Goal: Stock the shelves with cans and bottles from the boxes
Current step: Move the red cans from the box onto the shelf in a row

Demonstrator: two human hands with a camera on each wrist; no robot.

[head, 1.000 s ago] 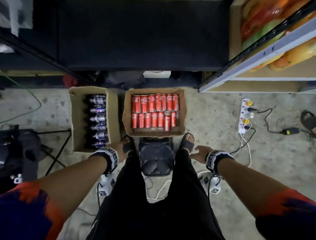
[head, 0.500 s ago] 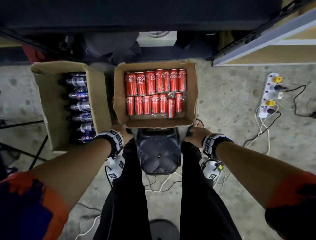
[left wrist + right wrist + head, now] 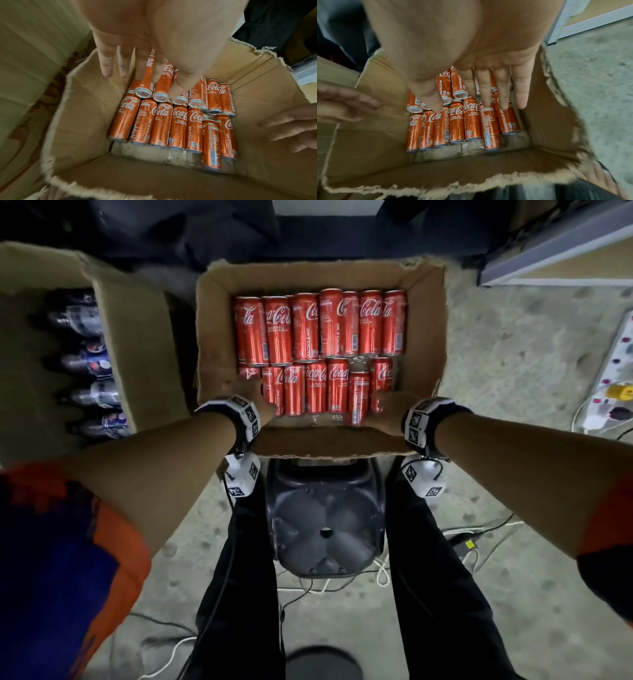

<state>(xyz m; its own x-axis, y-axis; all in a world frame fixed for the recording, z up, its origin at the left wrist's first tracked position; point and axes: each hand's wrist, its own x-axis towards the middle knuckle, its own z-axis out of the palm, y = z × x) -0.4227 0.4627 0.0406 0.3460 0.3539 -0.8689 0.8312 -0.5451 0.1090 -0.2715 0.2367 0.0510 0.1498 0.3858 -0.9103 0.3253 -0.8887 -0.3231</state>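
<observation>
I see both hands, left hand (image 3: 154, 33) and right hand (image 3: 462, 47), spread, gripping nothing, over the can box (image 3: 424, 313) on speckled concrete floor (image 3: 513, 364); bottle box (image 3: 137, 337) left.

The left hand (image 3: 263, 409) covers part of the near row of Coca-Cola cans (image 3: 318, 386), and the right hand (image 3: 387, 414) hides the near end of the rightmost can. The bottles (image 3: 92, 364) in the left box (image 3: 137, 337) are dim and blurred — labels unreadable. The power strip (image 3: 613, 392) is cut off at the right edge — so is the shelf (image 3: 561, 251).

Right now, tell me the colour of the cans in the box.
Red with white lettering; the cans show best in the head view.
</observation>
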